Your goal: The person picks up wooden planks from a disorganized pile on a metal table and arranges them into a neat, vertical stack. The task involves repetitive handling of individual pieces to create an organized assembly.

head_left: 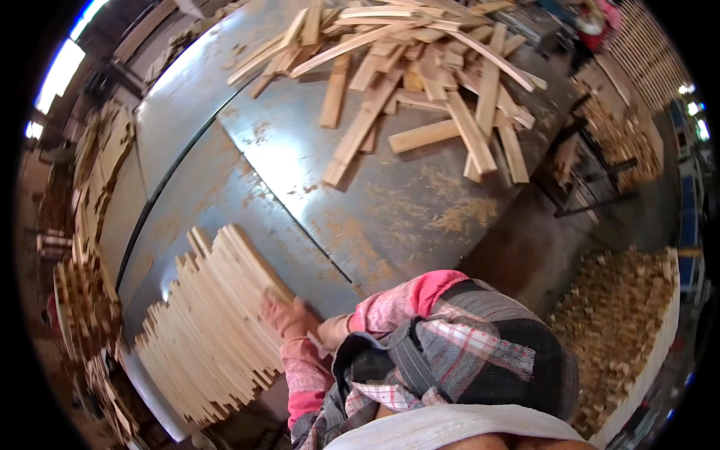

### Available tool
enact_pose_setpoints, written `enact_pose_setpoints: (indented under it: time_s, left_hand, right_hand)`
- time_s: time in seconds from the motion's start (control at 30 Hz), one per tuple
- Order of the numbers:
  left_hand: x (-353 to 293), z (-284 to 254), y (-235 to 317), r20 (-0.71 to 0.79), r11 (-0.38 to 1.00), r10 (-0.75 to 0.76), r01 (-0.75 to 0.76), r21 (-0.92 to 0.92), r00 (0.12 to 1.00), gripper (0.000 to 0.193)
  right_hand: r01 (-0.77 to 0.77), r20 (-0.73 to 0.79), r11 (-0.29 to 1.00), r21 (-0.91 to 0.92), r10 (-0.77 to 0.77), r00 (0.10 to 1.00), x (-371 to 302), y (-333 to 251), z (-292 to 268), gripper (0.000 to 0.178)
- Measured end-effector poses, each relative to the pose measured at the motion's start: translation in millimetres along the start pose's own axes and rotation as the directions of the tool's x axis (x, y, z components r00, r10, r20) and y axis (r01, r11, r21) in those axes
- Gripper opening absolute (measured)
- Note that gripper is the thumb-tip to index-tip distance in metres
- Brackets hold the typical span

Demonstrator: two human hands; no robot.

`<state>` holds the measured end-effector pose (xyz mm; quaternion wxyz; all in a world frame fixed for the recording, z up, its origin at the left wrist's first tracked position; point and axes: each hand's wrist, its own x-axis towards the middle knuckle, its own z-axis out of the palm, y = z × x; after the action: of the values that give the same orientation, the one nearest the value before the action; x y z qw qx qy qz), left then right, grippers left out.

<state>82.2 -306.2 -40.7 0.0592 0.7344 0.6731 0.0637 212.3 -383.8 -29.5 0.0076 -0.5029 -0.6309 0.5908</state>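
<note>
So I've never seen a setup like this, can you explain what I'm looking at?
It's one picture, from the left of two wide fisheye cameras worn on a person's head. It looks down, and the lens bends straight edges. There's no machine doing the handling, just two bare hands. The left hand touches the right side of a row of slats packed side by side on a grey table. The right hand is close by; I can't tell whether it holds anything. Farther off lies a loose pile of boards.
</note>
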Motion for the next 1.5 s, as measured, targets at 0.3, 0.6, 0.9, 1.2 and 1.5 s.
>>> enact_pose_setpoints:
  time_s: [0.3, 0.6, 0.9, 1.2, 1.5]
  left_hand:
    - [32, 14, 1, -0.15, 0.988, -0.014, -0.01, -0.157, 0.989, 0.071]
    - [196, 8, 272, -0.071, 0.833, 0.444, -0.44, -0.336, 0.893, 0.061]
    - [257, 93, 422, 0.264, 0.944, 0.272, -0.204, -0.258, 0.926, 0.074]
    - [212, 46, 417, 0.424, 0.978, 0.205, -0.168, -0.125, 0.882, 0.048]
    - [110, -1, 259, 0.713, 0.734, 0.288, 0.331, -0.593, 0.639, 0.047]
  right_hand:
    - [-0.459, -0.884, 0.844, 0.277, 0.411, 0.221, -190, 125, -287, 0.029]
    - [-0.802, -0.91, 0.498, 0.329, 0.394, -0.129, -381, 297, -476, 0.069]
    - [-0.71, -0.821, 0.632, 0.311, 0.555, 0.135, -376, 333, -512, 0.052]
    - [-0.391, -0.628, 0.629, 0.672, 0.764, 0.149, -323, 253, -325, 0.072]
    - [0.414, -0.72, 0.589, 0.694, 0.579, 0.382, -257, 316, -271, 0.051]
